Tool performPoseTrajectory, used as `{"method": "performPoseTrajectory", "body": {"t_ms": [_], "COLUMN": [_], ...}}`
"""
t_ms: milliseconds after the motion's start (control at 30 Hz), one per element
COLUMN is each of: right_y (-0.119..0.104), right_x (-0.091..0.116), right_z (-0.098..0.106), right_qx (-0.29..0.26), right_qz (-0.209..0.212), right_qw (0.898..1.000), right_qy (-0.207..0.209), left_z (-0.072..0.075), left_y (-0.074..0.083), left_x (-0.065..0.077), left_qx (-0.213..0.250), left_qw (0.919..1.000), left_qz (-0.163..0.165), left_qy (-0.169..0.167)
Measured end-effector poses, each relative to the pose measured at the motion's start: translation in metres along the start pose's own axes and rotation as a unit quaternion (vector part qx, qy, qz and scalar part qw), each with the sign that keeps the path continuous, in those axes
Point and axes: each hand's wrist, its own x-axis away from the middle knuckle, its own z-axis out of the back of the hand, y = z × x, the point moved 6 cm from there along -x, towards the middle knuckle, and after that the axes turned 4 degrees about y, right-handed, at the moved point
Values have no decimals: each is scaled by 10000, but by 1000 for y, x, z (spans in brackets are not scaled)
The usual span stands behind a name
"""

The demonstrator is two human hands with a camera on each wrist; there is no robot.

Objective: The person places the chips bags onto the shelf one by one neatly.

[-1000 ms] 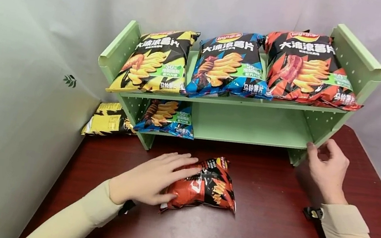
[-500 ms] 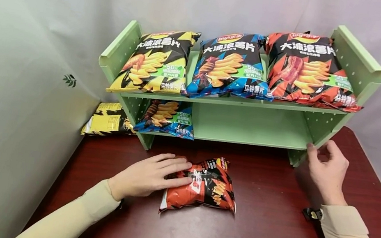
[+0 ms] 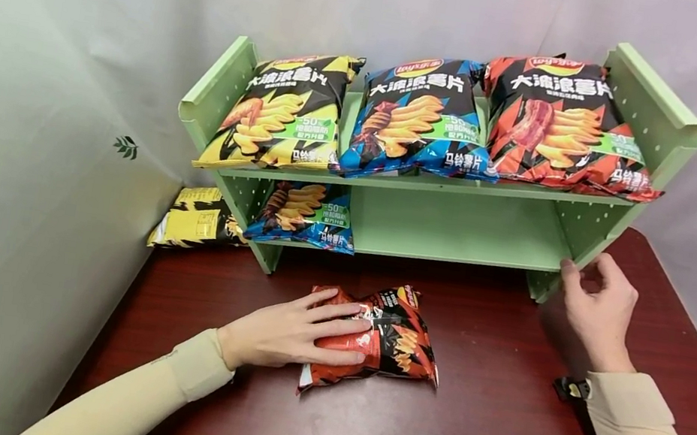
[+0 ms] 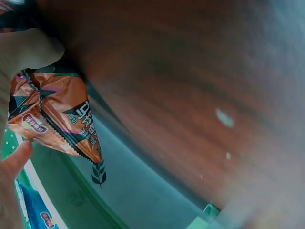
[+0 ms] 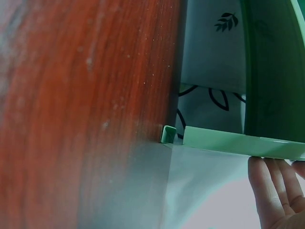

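Observation:
My left hand (image 3: 301,333) rests on a red and black bag of potato chips (image 3: 413,346) lying on the table, its fingers stretched across the left part. Part of the bag is hidden under the hand. In the left wrist view the chip bag (image 4: 62,112) shows its crimped edge, with a fingertip (image 4: 19,155) right at its border. My right hand (image 3: 601,307) holds the lower right side of a green two-tier shelf (image 3: 456,227), thumb at the front edge. In the right wrist view its fingers (image 5: 267,191) meet the shelf's side panel (image 5: 214,140).
Yellow (image 3: 283,112), blue (image 3: 414,121) and red (image 3: 561,129) chip bags stand on the upper tier. Another blue bag (image 3: 308,215) lies at the lower tier's left end. A yellow bag (image 3: 200,221) lies on the table left of the shelf, by the curtain (image 3: 48,124).
My left hand drew back left, partly off the red bag, then came forward over it again; the bag has shifted slightly right. My right hand stays in place on the shelf.

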Motion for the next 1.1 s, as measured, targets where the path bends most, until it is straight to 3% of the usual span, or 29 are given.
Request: {"method": "performPoseTrajectory", "body": {"t_ms": [233,600,900,1100], "right_y": [0,2,1,-1], "right_x": [0,0,-1,-1], "right_z": [0,-1,0,1], "right_qx": [-31,-2,-5,-16], "right_qz": [-4,-41,-7,26], "right_qw": [10000,10000,10000,10000], "right_qy": [-5,11,10,44], "left_z": [-5,-1,13,19], "left_y": [4,8,19,25], "left_x": [-4,-13,-24,-27], "left_qx": [26,26,-734,-984], "left_qw": [10000,9994,9960,9908], "left_qz": [39,338,19,-258], "left_qy": [-11,-43,509,894]}}
